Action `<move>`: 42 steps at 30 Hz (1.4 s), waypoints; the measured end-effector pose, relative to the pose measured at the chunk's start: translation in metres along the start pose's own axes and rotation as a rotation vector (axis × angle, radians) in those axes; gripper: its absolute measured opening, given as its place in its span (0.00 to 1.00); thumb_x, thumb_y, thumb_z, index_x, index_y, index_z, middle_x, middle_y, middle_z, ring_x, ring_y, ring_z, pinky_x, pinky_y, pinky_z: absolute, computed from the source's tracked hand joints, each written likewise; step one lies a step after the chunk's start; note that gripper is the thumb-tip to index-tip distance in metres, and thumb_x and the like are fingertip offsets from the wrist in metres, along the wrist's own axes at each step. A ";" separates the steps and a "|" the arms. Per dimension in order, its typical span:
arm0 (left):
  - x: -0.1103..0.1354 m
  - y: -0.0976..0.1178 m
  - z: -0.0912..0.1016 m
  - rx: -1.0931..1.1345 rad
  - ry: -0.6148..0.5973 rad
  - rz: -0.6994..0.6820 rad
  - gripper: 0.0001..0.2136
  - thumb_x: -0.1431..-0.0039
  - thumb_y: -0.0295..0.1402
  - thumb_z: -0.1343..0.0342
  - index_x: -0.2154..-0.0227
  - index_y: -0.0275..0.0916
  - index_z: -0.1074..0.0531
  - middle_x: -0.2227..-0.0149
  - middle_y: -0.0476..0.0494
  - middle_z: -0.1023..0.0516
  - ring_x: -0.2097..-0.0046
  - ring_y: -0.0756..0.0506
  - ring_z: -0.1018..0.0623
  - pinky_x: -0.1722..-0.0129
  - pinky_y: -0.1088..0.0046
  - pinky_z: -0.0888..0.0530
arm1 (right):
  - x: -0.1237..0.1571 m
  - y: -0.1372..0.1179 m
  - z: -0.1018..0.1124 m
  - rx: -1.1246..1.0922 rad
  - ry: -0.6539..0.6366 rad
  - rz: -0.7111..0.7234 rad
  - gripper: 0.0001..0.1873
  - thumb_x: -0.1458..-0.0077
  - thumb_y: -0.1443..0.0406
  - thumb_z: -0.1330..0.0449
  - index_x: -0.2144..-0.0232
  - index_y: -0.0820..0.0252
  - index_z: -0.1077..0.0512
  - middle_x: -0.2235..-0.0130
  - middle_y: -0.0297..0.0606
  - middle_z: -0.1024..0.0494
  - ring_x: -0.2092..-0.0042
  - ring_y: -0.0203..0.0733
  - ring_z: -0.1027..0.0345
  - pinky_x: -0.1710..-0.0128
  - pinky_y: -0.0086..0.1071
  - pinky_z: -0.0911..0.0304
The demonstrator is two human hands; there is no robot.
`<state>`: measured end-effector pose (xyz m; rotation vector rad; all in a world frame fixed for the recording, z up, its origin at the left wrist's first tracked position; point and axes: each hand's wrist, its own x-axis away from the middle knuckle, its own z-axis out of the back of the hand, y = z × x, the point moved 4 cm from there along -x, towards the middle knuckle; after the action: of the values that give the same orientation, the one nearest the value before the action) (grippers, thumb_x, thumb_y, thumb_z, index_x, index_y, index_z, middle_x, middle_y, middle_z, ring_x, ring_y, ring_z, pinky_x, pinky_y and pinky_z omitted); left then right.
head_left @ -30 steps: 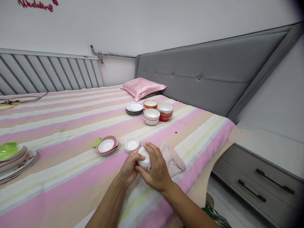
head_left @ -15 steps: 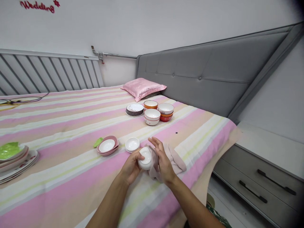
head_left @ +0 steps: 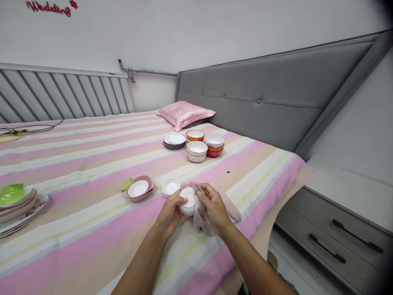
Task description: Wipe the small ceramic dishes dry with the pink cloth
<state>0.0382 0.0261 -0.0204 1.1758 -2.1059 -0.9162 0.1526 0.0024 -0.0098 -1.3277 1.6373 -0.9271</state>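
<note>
My left hand (head_left: 170, 213) is wrapped round a small white dish (head_left: 188, 200), held just above the striped bedsheet (head_left: 76, 172). My right hand (head_left: 214, 209) is closed on a pale pink cloth (head_left: 202, 217), pressing a fold of it against the dish's right rim. The rest of the cloth trails onto the bed to the right. Another small white dish (head_left: 171, 186) lies on the sheet just beyond my hands. Left of it sits a pink saucer with a white dish inside (head_left: 138, 188).
Stacked bowls (head_left: 204, 145) and a pile of plates (head_left: 174, 141) stand further up the bed near a pink pillow (head_left: 184, 113). More plates with a green dish (head_left: 18, 205) lie at the far left. A grey headboard (head_left: 270, 94) and a bedside drawer unit (head_left: 334, 229) are on the right.
My right hand came off the dish, picked up the pink cloth and brought it against the dish's rim. My left hand kept hold of the dish and raised it slightly.
</note>
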 end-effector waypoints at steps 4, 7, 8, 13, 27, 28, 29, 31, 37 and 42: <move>0.002 -0.002 -0.005 -0.033 -0.042 0.064 0.14 0.57 0.22 0.45 0.63 0.35 0.29 0.70 0.48 0.29 0.70 0.52 0.31 0.72 0.78 0.36 | 0.001 -0.008 0.000 -0.052 0.006 -0.022 0.11 0.51 0.59 0.42 0.67 0.59 0.33 0.58 0.40 0.25 0.60 0.40 0.31 0.59 0.32 0.39; 0.002 -0.002 -0.005 -0.033 -0.014 0.069 0.11 0.57 0.22 0.44 0.66 0.35 0.29 0.71 0.48 0.29 0.71 0.52 0.31 0.72 0.78 0.35 | 0.002 -0.013 0.000 -0.011 0.026 -0.003 0.11 0.50 0.58 0.43 0.67 0.59 0.33 0.59 0.40 0.25 0.62 0.39 0.32 0.61 0.31 0.39; 0.002 -0.001 -0.004 -0.033 0.008 0.050 0.11 0.57 0.22 0.44 0.67 0.34 0.29 0.71 0.48 0.29 0.71 0.52 0.31 0.71 0.78 0.35 | 0.002 -0.014 0.001 0.011 0.036 0.011 0.11 0.50 0.58 0.43 0.68 0.59 0.33 0.59 0.39 0.25 0.61 0.39 0.32 0.61 0.31 0.39; 0.003 0.019 0.002 -0.118 0.088 -0.138 0.10 0.57 0.24 0.44 0.68 0.34 0.29 0.68 0.47 0.28 0.68 0.51 0.30 0.70 0.78 0.34 | -0.002 -0.015 0.013 0.125 0.110 0.067 0.11 0.50 0.57 0.44 0.67 0.58 0.33 0.67 0.35 0.26 0.66 0.37 0.33 0.65 0.29 0.39; 0.017 0.046 0.000 -0.312 0.197 -0.305 0.09 0.55 0.26 0.44 0.67 0.37 0.30 0.71 0.51 0.30 0.69 0.52 0.33 0.71 0.79 0.37 | 0.004 -0.025 0.006 0.299 -0.010 0.134 0.15 0.53 0.55 0.41 0.67 0.59 0.36 0.71 0.33 0.30 0.72 0.33 0.38 0.72 0.27 0.42; 0.017 0.046 -0.001 -0.301 0.197 -0.307 0.09 0.55 0.26 0.43 0.67 0.37 0.30 0.71 0.51 0.30 0.69 0.52 0.33 0.71 0.80 0.37 | 0.006 -0.026 0.003 0.362 -0.048 0.144 0.17 0.56 0.56 0.39 0.66 0.58 0.36 0.71 0.32 0.31 0.72 0.33 0.39 0.73 0.27 0.43; 0.018 0.046 -0.001 -0.293 0.195 -0.312 0.09 0.55 0.26 0.43 0.67 0.37 0.30 0.71 0.51 0.29 0.70 0.52 0.33 0.71 0.80 0.37 | 0.009 -0.025 -0.001 0.429 -0.079 0.148 0.20 0.59 0.56 0.36 0.66 0.58 0.37 0.71 0.31 0.32 0.73 0.32 0.40 0.74 0.27 0.44; 0.018 0.046 -0.002 -0.286 0.194 -0.324 0.09 0.55 0.26 0.43 0.67 0.38 0.30 0.71 0.52 0.29 0.70 0.52 0.32 0.71 0.80 0.37 | 0.012 -0.021 -0.007 0.552 -0.112 0.147 0.24 0.65 0.57 0.33 0.67 0.56 0.38 0.73 0.28 0.34 0.76 0.31 0.43 0.77 0.26 0.46; 0.019 0.047 -0.005 -0.245 0.206 -0.341 0.10 0.57 0.26 0.42 0.68 0.37 0.29 0.71 0.51 0.28 0.70 0.52 0.31 0.71 0.79 0.37 | 0.013 -0.009 -0.012 0.625 -0.099 0.182 0.09 0.55 0.62 0.41 0.71 0.56 0.37 0.77 0.28 0.34 0.75 0.33 0.40 0.76 0.26 0.45; 0.016 0.045 -0.001 -0.205 0.190 -0.318 0.09 0.57 0.26 0.42 0.68 0.36 0.29 0.70 0.51 0.29 0.70 0.53 0.32 0.71 0.79 0.36 | 0.002 -0.004 0.000 0.377 -0.073 0.069 0.08 0.50 0.61 0.45 0.70 0.59 0.32 0.71 0.33 0.29 0.68 0.36 0.35 0.69 0.28 0.41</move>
<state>0.0090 0.0294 0.0174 1.4498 -1.6615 -1.0851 0.1540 -0.0005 -0.0065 -1.0275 1.3614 -1.0704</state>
